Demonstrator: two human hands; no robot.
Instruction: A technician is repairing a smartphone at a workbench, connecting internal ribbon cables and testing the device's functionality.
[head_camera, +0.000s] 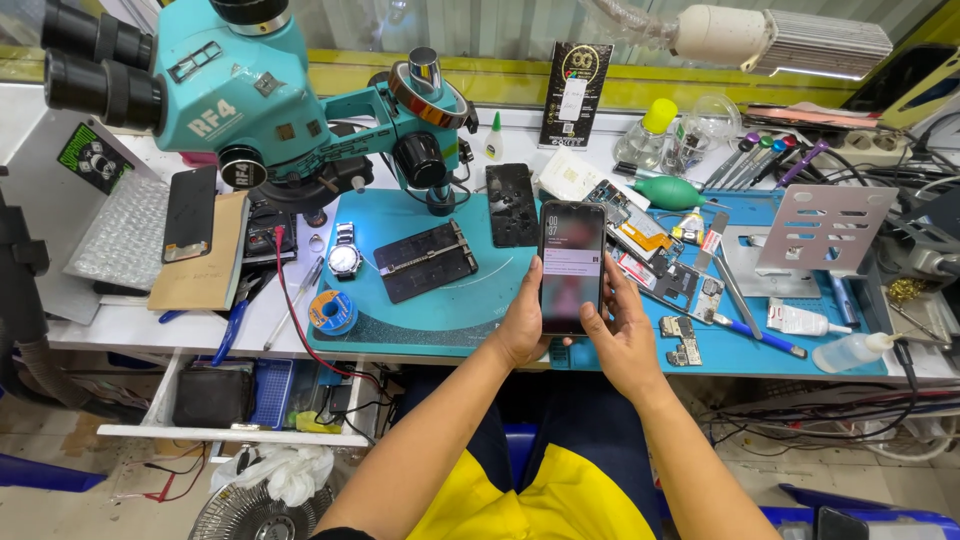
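I hold a black smartphone (571, 265) upright over the front edge of a teal work mat (420, 315), its screen lit. My left hand (522, 322) grips its left side from below. My right hand (622, 325) cups the right side, with the thumb resting on the lower screen. Both forearms rise from the bottom of the view, above my yellow and dark clothing.
A teal stereo microscope (240, 90) stands at the back left. On the mat lie a wristwatch (344, 257), a solder spool (331, 309), a dark phone holder (425, 261) and a phone back cover (511, 204). Circuit boards, tweezers, bottles and a metal stand (823, 230) crowd the right. An open drawer (235, 395) hangs below left.
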